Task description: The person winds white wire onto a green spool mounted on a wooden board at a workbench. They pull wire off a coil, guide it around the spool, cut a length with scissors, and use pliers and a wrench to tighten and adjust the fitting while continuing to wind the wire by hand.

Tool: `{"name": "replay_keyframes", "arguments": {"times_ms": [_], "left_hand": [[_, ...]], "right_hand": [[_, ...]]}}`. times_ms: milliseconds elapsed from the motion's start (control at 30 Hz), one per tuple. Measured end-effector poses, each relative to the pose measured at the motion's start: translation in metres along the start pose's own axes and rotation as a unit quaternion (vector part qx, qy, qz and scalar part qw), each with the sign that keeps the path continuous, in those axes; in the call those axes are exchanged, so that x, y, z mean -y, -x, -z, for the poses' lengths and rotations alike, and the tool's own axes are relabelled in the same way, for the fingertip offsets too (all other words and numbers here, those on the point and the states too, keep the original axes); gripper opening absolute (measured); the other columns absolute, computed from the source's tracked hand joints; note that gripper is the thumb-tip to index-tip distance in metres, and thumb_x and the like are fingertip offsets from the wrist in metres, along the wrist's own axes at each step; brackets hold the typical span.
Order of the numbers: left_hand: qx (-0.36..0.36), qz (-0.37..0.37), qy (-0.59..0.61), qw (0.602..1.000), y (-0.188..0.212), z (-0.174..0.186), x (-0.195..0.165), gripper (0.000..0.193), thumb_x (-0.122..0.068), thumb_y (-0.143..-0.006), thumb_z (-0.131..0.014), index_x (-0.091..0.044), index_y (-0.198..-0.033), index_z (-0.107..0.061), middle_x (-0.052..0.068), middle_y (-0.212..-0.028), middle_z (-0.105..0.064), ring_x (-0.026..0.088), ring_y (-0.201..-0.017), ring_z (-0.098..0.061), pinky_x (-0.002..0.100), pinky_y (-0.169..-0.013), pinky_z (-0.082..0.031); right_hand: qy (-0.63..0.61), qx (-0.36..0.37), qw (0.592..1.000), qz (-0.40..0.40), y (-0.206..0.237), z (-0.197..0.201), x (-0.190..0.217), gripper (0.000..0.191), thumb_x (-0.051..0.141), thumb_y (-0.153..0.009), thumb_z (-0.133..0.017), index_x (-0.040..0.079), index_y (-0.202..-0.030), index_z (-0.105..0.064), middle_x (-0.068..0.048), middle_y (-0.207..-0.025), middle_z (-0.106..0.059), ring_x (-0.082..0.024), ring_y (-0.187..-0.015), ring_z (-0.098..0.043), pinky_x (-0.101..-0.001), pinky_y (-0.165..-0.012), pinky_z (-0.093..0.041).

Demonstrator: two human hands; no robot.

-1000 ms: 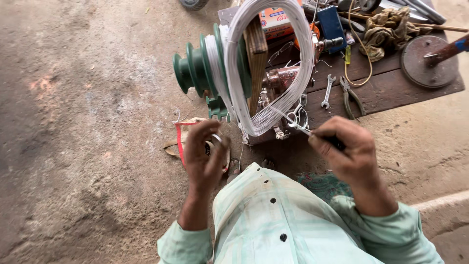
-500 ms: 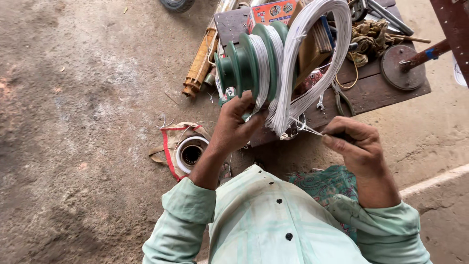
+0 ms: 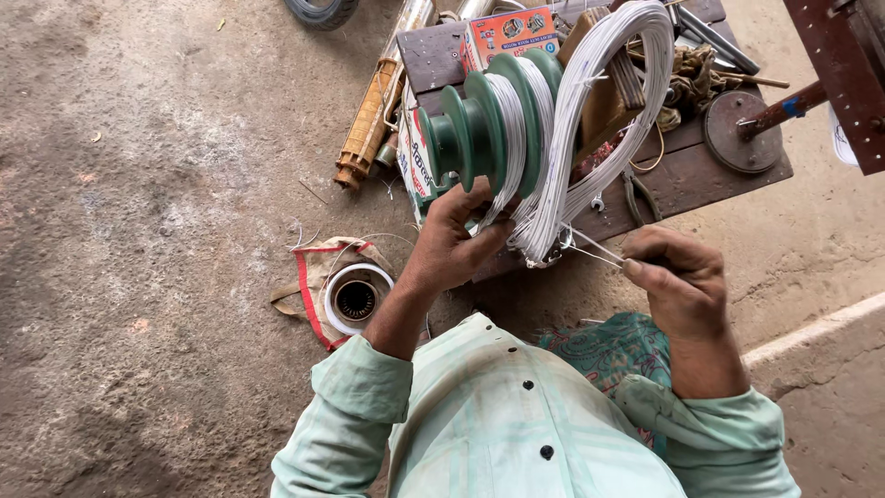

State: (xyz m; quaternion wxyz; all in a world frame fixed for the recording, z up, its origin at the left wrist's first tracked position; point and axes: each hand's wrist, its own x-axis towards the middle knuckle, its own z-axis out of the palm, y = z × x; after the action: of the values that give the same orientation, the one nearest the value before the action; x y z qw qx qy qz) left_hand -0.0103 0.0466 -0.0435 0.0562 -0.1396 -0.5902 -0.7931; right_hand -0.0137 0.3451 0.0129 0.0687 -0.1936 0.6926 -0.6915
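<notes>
I see my left hand point(image 3: 452, 242) gripping the lower edge of the green stepped plastic winding former point(image 3: 484, 129), fingers point(image 3: 489, 235) curled around the white wire coils point(image 3: 576, 120) wound on it. The former stands at the near edge of the dark wooden desk point(image 3: 687, 175). My right hand point(image 3: 682, 286) is clenched, pinching thin white wire ends point(image 3: 590, 249) that run out from the bottom of the coil bundle. On the concrete floor point(image 3: 138, 231) near my left elbow lies a round white-rimmed metal stator point(image 3: 355, 298) on a red-edged cloth point(image 3: 309, 286).
</notes>
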Motion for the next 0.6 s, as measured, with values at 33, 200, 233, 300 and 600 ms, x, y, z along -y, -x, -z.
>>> {"name": "replay_keyframes", "arguments": {"times_ms": [33,200,233,300,600], "left_hand": [[0.004,0.0,0.016,1.0,0.0,0.001,0.0,0.039,0.004,-0.093,-0.069,-0.001,-0.131,-0.062,0.002,-0.122,-0.063,0.01,-0.119,-0.06,0.028,-0.109,-0.047],[0.006,-0.026,-0.136,0.99,0.008,0.01,0.007,0.052,0.001,-0.085,-0.075,-0.004,-0.134,-0.059,0.01,-0.122,-0.066,0.02,-0.115,-0.067,0.033,-0.103,-0.053],[-0.005,-0.035,-0.194,0.98,0.01,0.01,0.01,0.055,-0.001,-0.083,-0.078,-0.005,-0.134,-0.057,0.012,-0.123,-0.066,0.023,-0.115,-0.068,0.034,-0.101,-0.055],[-0.017,-0.069,-0.283,0.956,0.017,0.008,0.018,0.061,-0.004,-0.079,-0.079,-0.003,-0.136,-0.056,0.017,-0.124,-0.066,0.033,-0.115,-0.065,0.042,-0.1,-0.052],[-0.036,0.005,-0.348,0.937,0.01,-0.005,0.049,0.058,-0.013,-0.077,-0.084,-0.009,-0.13,-0.059,0.017,-0.105,-0.072,0.038,-0.102,-0.068,0.049,-0.088,-0.052]], "right_hand": [[0.011,0.003,1.0,-0.014,0.001,0.0,-0.002,0.009,-0.001,-0.086,-0.067,-0.006,-0.093,-0.067,-0.007,-0.085,-0.062,-0.013,-0.081,-0.056,-0.0254,-0.072,-0.042],[0.028,-0.027,0.997,-0.065,0.004,0.009,-0.024,0.008,-0.003,-0.088,-0.069,-0.008,-0.095,-0.067,-0.006,-0.085,-0.057,-0.012,-0.076,-0.05,-0.0251,-0.067,-0.039],[-0.003,-0.033,0.998,-0.055,0.006,0.014,-0.028,0.009,-0.002,-0.087,-0.068,-0.007,-0.095,-0.068,-0.007,-0.086,-0.059,-0.012,-0.076,-0.052,-0.0251,-0.067,-0.041],[-0.068,-0.041,0.996,-0.04,0.014,0.027,-0.034,0.013,0.001,-0.085,-0.066,-0.006,-0.095,-0.069,-0.007,-0.087,-0.064,-0.012,-0.075,-0.056,-0.0251,-0.066,-0.043],[-0.046,0.054,0.962,-0.263,0.059,0.016,-0.097,0.01,0.002,-0.084,-0.073,-0.003,-0.092,-0.071,-0.003,-0.081,-0.063,-0.011,-0.071,-0.054,-0.0265,-0.06,-0.043]]}}
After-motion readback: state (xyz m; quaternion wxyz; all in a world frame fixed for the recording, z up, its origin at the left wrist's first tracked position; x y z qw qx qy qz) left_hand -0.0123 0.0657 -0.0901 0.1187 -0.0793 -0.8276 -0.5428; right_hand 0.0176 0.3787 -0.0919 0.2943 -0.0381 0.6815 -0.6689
